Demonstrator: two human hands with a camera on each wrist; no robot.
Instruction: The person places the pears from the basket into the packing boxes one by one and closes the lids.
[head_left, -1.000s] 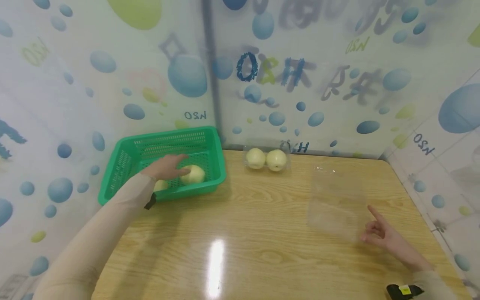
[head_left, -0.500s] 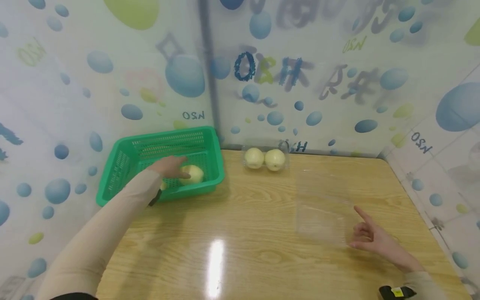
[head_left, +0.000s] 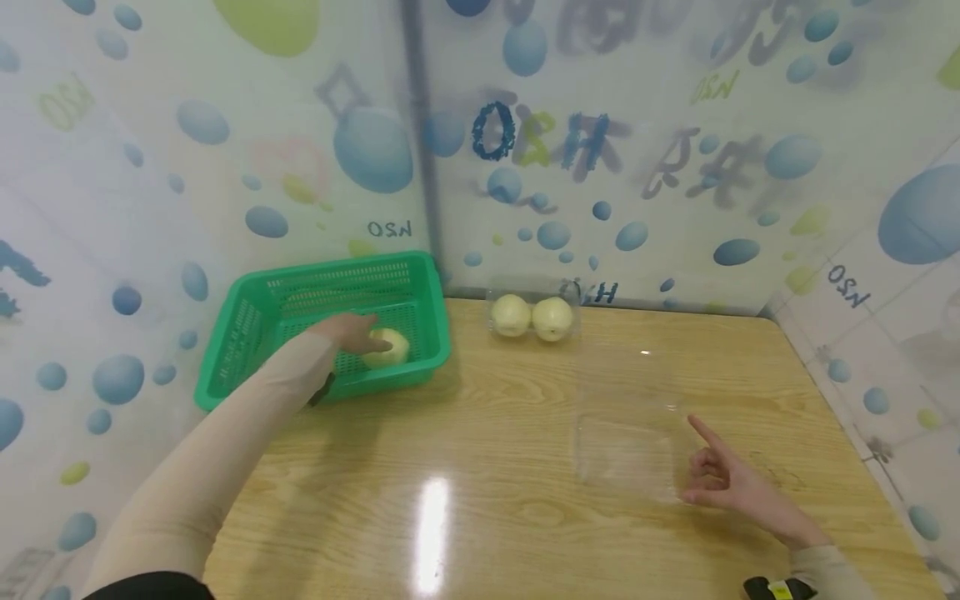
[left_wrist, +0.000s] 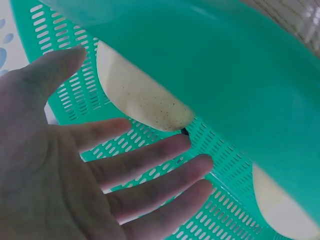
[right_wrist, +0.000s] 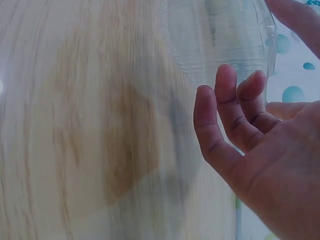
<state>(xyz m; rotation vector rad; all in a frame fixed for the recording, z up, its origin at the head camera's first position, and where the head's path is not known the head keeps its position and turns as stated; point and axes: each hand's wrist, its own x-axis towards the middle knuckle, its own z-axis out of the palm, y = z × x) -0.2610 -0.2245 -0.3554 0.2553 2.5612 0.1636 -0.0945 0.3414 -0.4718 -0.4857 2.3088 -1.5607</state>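
Note:
My left hand reaches into the green plastic basket with its fingers spread, right beside a round pale yellow fruit. In the left wrist view this fruit shows brown specks and a dark stem near the fingertips; the basket's side covers part of it. A second pale fruit lies farther along the basket, hidden behind the arm in the head view. My right hand is at the right edge of an unfolded clear plastic box, forefinger extended and the other fingers bent, gripping nothing.
At the back of the wooden table, against the wall, stands another clear plastic box with two pale yellow fruits in it. Bubble-patterned sheeting lines the walls behind and on both sides.
The unfolded clear box has slid left across the table, with my right hand moving left alongside it. My left hand has shifted slightly right over the basket, beside the fruit.

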